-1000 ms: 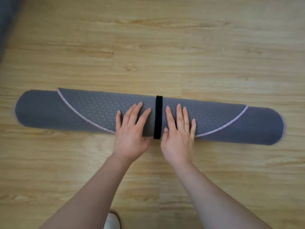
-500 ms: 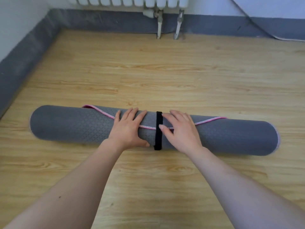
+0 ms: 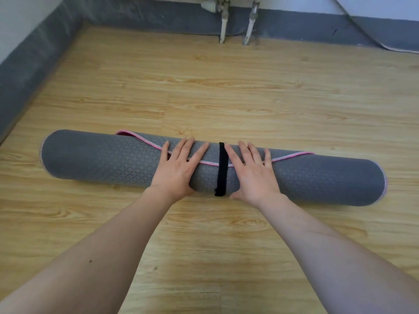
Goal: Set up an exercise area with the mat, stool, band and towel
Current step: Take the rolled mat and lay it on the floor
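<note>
A grey mat (image 3: 102, 158) with a pink stitched edge lies rolled up across the wooden floor. A black strap (image 3: 221, 168) circles its middle. My left hand (image 3: 179, 169) lies flat on the roll just left of the strap, fingers straight and spread. My right hand (image 3: 254, 172) lies flat on the roll just right of the strap, fingers straight too. Both thumbs reach down the near side of the roll. No stool, band or towel is in view.
Two radiator pipes (image 3: 235, 23) rise from the floor at the far wall. A grey skirting (image 3: 34, 62) runs along the left and far walls. A cable (image 3: 371, 39) trails along the far right. Bare wooden floor (image 3: 226, 91) lies between the mat and the wall.
The mat has rolled away from me, so its pink edge now sits near the top. My right hand has gone from angled over the strap to flat beside it. The view has tilted up.
</note>
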Tool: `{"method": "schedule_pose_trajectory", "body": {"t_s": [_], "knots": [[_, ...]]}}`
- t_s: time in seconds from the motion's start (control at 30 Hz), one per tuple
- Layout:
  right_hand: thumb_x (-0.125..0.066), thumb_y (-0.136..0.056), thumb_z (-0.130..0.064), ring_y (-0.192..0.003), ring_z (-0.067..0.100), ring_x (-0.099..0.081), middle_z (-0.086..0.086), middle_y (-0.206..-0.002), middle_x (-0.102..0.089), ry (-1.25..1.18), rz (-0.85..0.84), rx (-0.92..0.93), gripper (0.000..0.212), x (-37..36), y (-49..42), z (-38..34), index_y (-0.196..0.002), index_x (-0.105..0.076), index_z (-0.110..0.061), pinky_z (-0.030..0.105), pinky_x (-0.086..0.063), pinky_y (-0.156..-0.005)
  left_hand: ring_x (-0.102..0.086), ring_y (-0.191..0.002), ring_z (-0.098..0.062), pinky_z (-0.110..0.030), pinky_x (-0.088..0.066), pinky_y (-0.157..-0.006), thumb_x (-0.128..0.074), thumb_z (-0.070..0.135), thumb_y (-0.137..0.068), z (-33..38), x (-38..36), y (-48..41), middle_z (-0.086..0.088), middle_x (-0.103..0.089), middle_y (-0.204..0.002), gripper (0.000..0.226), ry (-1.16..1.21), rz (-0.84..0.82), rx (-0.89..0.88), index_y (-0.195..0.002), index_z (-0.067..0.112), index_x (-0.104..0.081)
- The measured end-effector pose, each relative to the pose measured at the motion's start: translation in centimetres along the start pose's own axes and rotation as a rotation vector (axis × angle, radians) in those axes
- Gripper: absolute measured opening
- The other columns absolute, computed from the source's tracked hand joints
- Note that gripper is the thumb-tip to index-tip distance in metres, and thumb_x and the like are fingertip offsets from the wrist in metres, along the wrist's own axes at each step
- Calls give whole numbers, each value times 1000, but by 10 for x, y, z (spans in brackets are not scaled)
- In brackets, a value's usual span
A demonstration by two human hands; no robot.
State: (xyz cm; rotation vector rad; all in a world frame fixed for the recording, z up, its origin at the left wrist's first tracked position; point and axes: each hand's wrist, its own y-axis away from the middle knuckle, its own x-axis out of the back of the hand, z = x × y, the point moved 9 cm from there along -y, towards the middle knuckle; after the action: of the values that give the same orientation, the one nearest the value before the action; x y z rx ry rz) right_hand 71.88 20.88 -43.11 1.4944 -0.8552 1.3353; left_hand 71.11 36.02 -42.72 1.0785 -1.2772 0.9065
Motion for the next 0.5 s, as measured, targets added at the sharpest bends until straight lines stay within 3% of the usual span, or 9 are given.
{"method": "schedule_pose_trajectory", "body": {"t_s": [0.07, 0.2, 0.33, 0.5], "knots": [[-81, -68, -45, -147, 31, -12, 13, -158, -13, 62, 34, -9, 127, -1, 0, -3, -153, 12, -28, 57, -6, -118, -1, -148, -26, -54, 1, -117, -74, 52, -70, 1, -1, 2, -10, -4, -159, 122, -29, 22, -14, -149, 32, 17], [-79, -67, -28, -130, 31, -37, 13, -142, -39, 84, 91, -3, 107, 4, -5, -6, -152, -14, -22, 48, -17, -118, -6, -146, -27, -53, -2, -117, -70, 45, -75, 2, 1, 2, -11, -10, -157, 111, -41, 22, -16, -150, 30, 11], [-74, -68, -16, -111, 29, -49, 6, -124, -56, 0, 144, -9, 88, 13, -10, -2, -145, -32, -23, 37, -37, -101, -12, -145, -27, -52, -3, -117, -70, 39, -76, 4, 7, 3, -12, -17, -155, 104, -33, 41, -32, -151, 29, 2], [-84, -58, -25, -106, 26, -50, 2, -115, -63, -138, -119, -20, 99, 15, -19, 7, -144, -35, -30, 31, -39, -74, -18, -142, -23, -52, -3, -116, -73, 53, -67, 1, 14, 10, -8, -23, -152, 110, 34, 62, -74, -150, 30, -5]]}}
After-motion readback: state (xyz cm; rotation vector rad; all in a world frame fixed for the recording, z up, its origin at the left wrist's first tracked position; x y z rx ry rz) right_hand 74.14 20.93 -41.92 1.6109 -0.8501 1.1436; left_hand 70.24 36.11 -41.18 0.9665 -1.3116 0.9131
